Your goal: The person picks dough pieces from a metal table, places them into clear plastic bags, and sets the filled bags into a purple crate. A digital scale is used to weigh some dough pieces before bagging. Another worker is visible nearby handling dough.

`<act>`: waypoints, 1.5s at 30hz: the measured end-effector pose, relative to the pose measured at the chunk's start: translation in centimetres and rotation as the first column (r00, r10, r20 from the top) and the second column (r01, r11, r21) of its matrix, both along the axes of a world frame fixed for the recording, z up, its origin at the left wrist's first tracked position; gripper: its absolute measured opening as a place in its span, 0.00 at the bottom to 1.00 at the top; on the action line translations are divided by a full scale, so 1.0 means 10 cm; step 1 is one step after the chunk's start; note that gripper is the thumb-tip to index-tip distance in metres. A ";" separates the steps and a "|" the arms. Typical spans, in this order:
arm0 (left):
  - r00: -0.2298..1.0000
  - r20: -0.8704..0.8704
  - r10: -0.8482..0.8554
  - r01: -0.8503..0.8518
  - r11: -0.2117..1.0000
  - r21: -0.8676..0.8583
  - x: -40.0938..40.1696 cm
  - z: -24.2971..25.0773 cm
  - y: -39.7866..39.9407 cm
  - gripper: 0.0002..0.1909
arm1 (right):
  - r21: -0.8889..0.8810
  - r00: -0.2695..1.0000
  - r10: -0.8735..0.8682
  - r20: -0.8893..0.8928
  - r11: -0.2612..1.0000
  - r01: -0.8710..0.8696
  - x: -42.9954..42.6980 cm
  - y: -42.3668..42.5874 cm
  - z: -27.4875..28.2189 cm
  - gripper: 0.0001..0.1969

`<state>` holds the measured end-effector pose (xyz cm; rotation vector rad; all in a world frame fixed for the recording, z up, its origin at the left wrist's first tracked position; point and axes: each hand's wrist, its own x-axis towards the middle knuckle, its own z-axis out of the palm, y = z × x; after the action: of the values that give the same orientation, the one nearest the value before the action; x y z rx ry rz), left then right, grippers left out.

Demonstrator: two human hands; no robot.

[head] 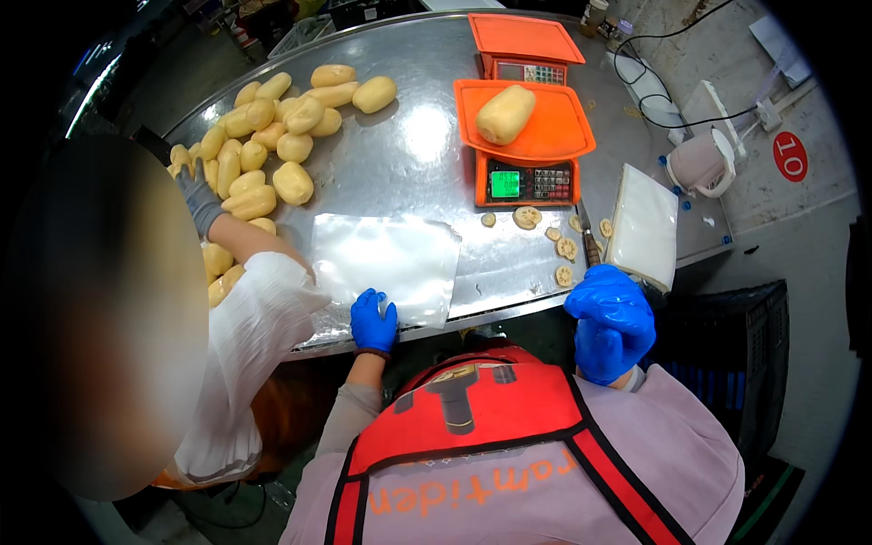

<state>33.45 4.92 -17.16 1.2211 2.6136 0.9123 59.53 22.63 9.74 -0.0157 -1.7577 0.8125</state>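
My left hand (373, 321), in a blue glove, rests on the near edge of a stack of clear plastic bags (385, 262), its fingers apart. My right hand (610, 323), also blue-gloved, is raised near the table edge with its fingers bent; whether it holds anything is hidden. Beyond it lies a knife (590, 238) among lotus root slices (566, 248). A peeled lotus root section (506, 114) sits on the orange pan of a digital scale (528, 180) with a lit display. Many peeled lotus root sections (249, 202) are heaped at the table's left.
A co-worker's grey-gloved hand (197, 197) touches the heap on the left. Behind the first scale stands a second orange scale (524, 39). At the right are a white slab-shaped pack (642, 228), a pale kettle (700, 162), a cable and a black crate (722, 361).
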 end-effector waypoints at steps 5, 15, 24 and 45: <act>0.999 0.044 0.013 -0.005 0.982 -0.187 -0.05 0.25 0.12 0.14 | -0.015 0.984 0.114 0.137 0.993 -0.113 -0.16 0.13 0.02 0.06; 0.962 0.198 -0.189 0.181 0.982 0.058 0.19 0.08 0.50 0.20 | 0.199 0.842 0.482 0.245 0.825 -0.530 -1.16 0.41 0.41 0.12; 0.965 0.249 -0.078 0.127 0.974 -0.188 0.32 0.35 0.77 0.23 | 0.101 0.895 0.431 0.115 0.891 -0.442 -2.01 1.65 0.69 0.12; 0.942 0.300 0.151 -0.135 0.988 -0.074 0.37 0.33 0.74 0.07 | 0.573 0.436 -0.448 0.781 0.791 -0.214 -5.06 3.58 -2.38 0.50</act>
<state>37.19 12.28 -13.83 0.8096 2.4819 0.9621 8.96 58.47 -14.11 -0.1931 -2.9744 -0.0260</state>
